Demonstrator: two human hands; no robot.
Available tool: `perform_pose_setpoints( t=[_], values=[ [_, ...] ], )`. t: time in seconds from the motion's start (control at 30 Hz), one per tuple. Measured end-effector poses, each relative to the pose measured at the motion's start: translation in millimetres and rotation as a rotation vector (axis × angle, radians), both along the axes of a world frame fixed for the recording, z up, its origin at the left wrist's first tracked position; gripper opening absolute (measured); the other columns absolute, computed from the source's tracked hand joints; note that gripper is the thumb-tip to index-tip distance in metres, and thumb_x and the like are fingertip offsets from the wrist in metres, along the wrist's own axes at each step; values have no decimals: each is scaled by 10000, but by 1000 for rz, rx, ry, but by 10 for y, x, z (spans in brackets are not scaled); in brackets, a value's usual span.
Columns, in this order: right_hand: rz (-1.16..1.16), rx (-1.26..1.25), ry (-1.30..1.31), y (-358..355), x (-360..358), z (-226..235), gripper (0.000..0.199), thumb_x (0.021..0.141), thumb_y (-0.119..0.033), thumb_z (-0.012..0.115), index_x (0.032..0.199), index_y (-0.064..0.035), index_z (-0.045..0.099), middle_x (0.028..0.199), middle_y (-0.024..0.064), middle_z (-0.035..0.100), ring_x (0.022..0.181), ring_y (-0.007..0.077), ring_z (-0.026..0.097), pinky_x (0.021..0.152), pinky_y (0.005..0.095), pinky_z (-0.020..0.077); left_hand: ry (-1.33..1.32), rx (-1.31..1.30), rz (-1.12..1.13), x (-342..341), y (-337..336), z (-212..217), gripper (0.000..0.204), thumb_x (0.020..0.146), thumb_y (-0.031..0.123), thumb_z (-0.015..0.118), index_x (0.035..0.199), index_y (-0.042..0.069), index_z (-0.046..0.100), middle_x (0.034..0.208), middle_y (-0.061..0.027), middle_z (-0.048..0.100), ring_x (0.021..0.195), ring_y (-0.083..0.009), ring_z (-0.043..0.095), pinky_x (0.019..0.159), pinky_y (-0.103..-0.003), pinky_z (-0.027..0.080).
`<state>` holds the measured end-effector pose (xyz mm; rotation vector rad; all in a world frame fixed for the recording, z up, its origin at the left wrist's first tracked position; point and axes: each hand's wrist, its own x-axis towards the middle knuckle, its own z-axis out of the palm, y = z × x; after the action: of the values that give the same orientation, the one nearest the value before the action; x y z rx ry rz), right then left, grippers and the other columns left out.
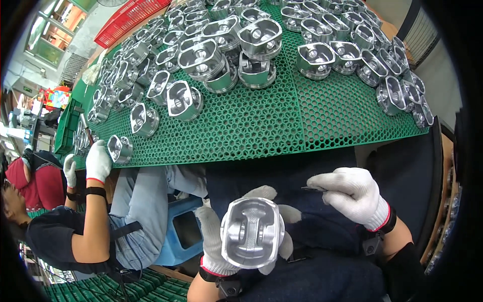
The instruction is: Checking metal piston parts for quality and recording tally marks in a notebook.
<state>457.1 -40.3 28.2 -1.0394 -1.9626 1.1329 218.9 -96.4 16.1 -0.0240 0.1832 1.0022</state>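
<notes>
My left hand (213,246), in a white knit glove with a red cuff, is wrapped round a silver metal piston (251,251) above my lap. The piston's hollow side, with its inner ribs, faces up at me. To the right, my right hand (354,191), gloved the same way, is closed in a pinch. A thin dark flat piece (313,189) sticks out between its thumb and fingers; its kind is too small to make out. The two hands are apart, and the dark piece does not touch the piston.
A green honeycomb mat (241,131) covers the table, bearing many pistons (314,58), some stacked. A co-worker's gloved hand (98,160) is at the table's left end, near a lone piston (121,148). A blue stool (183,226) stands left of me; a red crate (126,22) lies beyond.
</notes>
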Motion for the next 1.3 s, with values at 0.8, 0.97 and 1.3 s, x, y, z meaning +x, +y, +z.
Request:
perform_pose_setpoints(
  t=[0.8, 0.97, 1.3],
  values=[
    [121, -594, 339, -54, -155, -63, 555, 754, -121, 775, 1244, 14, 553, 1081, 120, 645, 984, 157, 623, 865, 289, 502, 2056, 1154, 348, 93, 205, 206, 1063, 548, 374, 892, 1350, -75, 358, 1250, -279, 460, 1083, -376, 543, 885, -427, 479],
    [-25, -1020, 554, -9, -186, -217, 389, 933, -290, 566, 1204, -11, 554, 676, -25, 530, 440, 30, 386, 387, 196, 287, 1951, 1060, 354, 63, 112, 228, 1185, 539, 400, 896, 1358, -148, 239, 1177, -275, 550, 1044, -363, 576, 889, -407, 477],
    [-81, -1202, 727, -36, -128, -319, 374, 930, -286, 578, 1166, 2, 540, 708, 23, 574, 388, 43, 390, 327, 188, 270, 1657, 1257, 378, 95, 169, 290, 1150, 634, 210, 862, 1482, 44, 103, 1115, -268, 598, 909, -297, 670, 702, -330, 568]
  ],
)
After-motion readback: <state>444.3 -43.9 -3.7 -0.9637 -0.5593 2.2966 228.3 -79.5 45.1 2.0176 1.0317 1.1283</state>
